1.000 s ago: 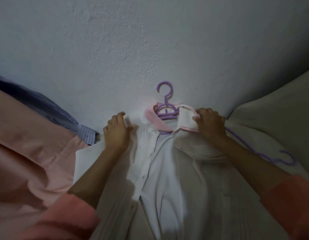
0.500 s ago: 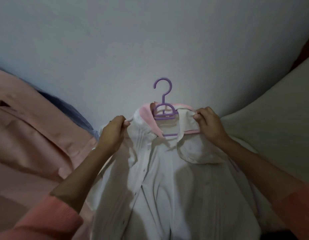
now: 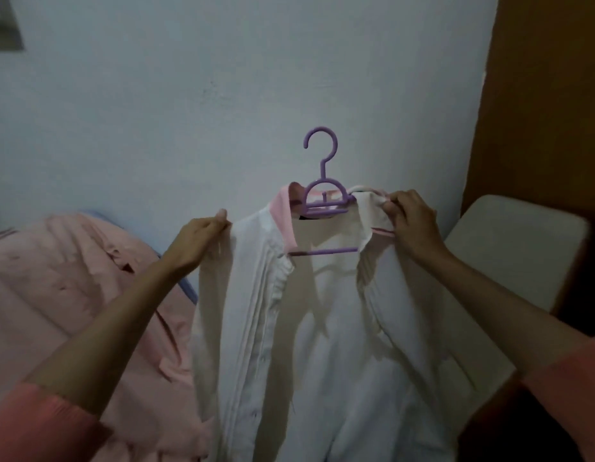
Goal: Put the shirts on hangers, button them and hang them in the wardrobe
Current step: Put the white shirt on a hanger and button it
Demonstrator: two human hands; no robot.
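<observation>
Two bare forearms reach up from the near edge, coral sleeves at the elbows, each ending in a hand clamped on the white shirt (image 3: 309, 345) at shoulder height. The left hand (image 3: 198, 243) pinches the shirt's left shoulder seam, thumb on top, wrist bent slightly back. The right hand (image 3: 411, 225) has its fingers curled round the bunched collar and shoulder on the right, probably catching the hanger's arm underneath too, though the cloth hides that.

The shirt hangs open and unbuttoned between them, front plackets apart, held up in front of the wall (image 3: 189, 111). It looks light and limp, so it will sag and slide off wherever it is not held; the shoulders over the hanger's arms are the safest hold. The purple hanger (image 3: 322, 198) sits inside the pink-lined collar, rigid and thin, its hook free and upright, a sound single grip for carrying.

Further left, a pink shirt (image 3: 73, 288) lies heaped.
</observation>
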